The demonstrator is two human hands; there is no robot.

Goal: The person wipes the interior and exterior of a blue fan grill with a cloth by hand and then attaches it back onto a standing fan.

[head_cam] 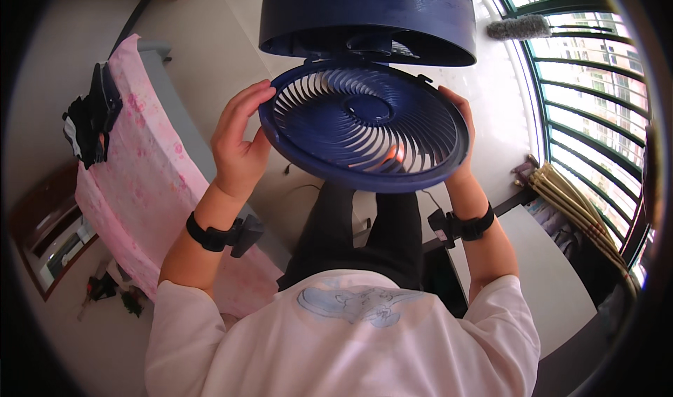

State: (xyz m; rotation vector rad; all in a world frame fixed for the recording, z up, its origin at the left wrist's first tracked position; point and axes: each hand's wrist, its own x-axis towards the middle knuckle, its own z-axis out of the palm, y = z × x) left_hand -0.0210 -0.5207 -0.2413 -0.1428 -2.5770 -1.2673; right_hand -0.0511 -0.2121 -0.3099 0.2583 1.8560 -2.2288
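A round dark-blue fan grille (369,109) with curved slats is held level and slightly tilted in front of me. My left hand (241,139) grips its left rim, thumb below and fingers at the edge. On the opposite rim is my right hand (461,134), its fingers partly hidden behind the grille. Just above hangs the dark-blue fan housing (368,18), its open round side towards the grille. The grille's far edge meets or overlaps the housing's lower edge; I cannot tell whether they are joined. An orange spot shows through the slats.
On the left stands a long surface under a pink floral cloth (157,150), with dark items (94,118) on it. A barred window (589,92) with a grey duster (518,27) is at right. Bundled bamboo poles (578,202) lean near a pale tabletop (531,281).
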